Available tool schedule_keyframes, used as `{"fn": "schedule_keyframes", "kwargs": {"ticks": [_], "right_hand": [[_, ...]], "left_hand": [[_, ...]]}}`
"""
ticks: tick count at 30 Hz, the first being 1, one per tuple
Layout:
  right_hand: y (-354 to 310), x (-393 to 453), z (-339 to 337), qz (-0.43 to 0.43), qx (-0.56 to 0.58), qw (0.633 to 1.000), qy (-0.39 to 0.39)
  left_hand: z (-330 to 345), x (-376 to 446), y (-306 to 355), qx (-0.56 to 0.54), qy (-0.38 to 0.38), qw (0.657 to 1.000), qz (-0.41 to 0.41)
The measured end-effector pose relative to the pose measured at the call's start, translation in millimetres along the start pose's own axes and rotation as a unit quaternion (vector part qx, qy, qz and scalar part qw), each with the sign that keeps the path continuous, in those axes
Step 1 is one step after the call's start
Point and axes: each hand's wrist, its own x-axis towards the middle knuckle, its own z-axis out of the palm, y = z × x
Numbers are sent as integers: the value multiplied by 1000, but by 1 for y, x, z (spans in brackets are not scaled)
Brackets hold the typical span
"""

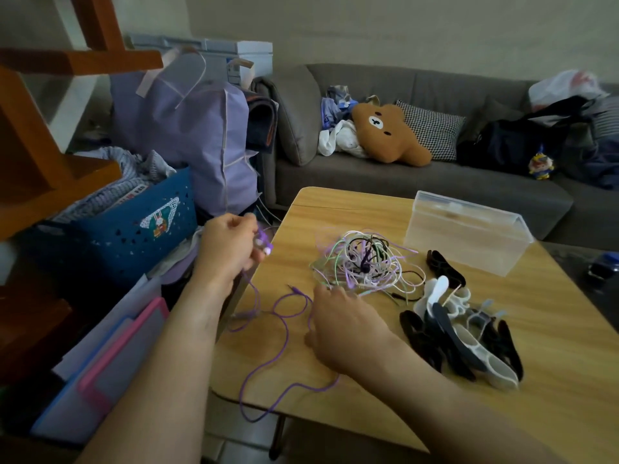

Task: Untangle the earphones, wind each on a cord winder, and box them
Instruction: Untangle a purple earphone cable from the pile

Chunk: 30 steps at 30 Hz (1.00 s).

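Pinching purple earbuds point(263, 244), left fingers point(249, 254) beside tangle point(365, 262).

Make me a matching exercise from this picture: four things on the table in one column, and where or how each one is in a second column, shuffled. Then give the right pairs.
Things
1. purple earphone
2. tangle of cords
3. clear plastic box
4. cord winders

Place or state
A. heaped at the table's near right
B. standing empty at the far right
C. pinched in the left hand
D. knotted at the table's middle, touched by the right hand

Pairs: 1-C, 2-D, 3-B, 4-A
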Motion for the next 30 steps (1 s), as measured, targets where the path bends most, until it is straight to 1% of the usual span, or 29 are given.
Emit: {"fn": "schedule_keyframes", "kwargs": {"ticks": [2, 3, 5, 6, 7, 8, 9, 11, 12, 13, 14, 15, 18, 19, 22, 24, 25, 26, 27, 28, 29, 30], "right_hand": [[6, 0, 10, 21, 16, 1000, -5], [8, 0, 14, 31, 39, 999, 0], [14, 2, 18, 42, 86, 995, 6], [18, 3, 20, 48, 126, 991, 7], [20, 4, 19, 57, 189, 980, 7], [22, 4, 16, 66, 283, 957, 5], [22, 4, 11, 71, 397, 915, 11], [24, 1, -6, 66, 609, 789, 34], [25, -1, -16, 53, 669, 740, 56], [27, -3, -27, 41, 693, 715, 82], [30, -4, -38, 35, 695, 710, 106], [34, -6, -47, 33, 681, 720, 130], [48, -8, -68, 18, 605, 772, 194], [51, -9, -73, 10, 596, 776, 206], [60, -13, -85, -6, 615, 753, 234], [65, -14, -88, 1, 623, 742, 248], [67, -15, -90, 4, 637, 729, 252], [70, -15, -91, 6, 656, 710, 254], [71, -15, -92, 9, 674, 693, 255], [74, -16, -93, 14, 684, 682, 258], [76, -17, -94, 19, 686, 679, 261], [79, -17, -96, 24, 680, 683, 265]], "left_hand": [[-10, 1, -5, 99, 17, 995, 22], [-14, 0, -8, 155, 10, 987, 37], [-20, -2, -14, 258, -26, 965, 51], [-21, -4, -17, 300, -49, 951, 48], [-22, -6, -20, 334, -69, 939, 44], [-23, -8, -23, 364, -86, 926, 47], [-22, -10, -25, 388, -97, 915, 58], [-19, -14, -24, 409, -117, 901, 88], [-15, -17, -22, 413, -131, 896, 99], [-11, -20, -20, 420, -143, 890, 108], [-5, -25, -17, 427, -148, 885, 114], [0, -30, -13, 431, -148, 882, 118], [20, -42, -4, 413, -148, 888, 135], [25, -46, -2, 409, -154, 888, 142], [39, -52, 0, 425, -182, 874, 147], [45, -51, -2, 468, -186, 851, 149], [49, -48, -4, 497, -193, 830, 162], [52, -45, -8, 501, -208, 817, 197], [54, -42, -9, 470, -235, 819, 231], [57, -43, -8, 382, -267, 853, 236], [58, -48, -5, 263, -291, 895, 211], [60, -53, -2, 157, -299, 922, 191]]}}
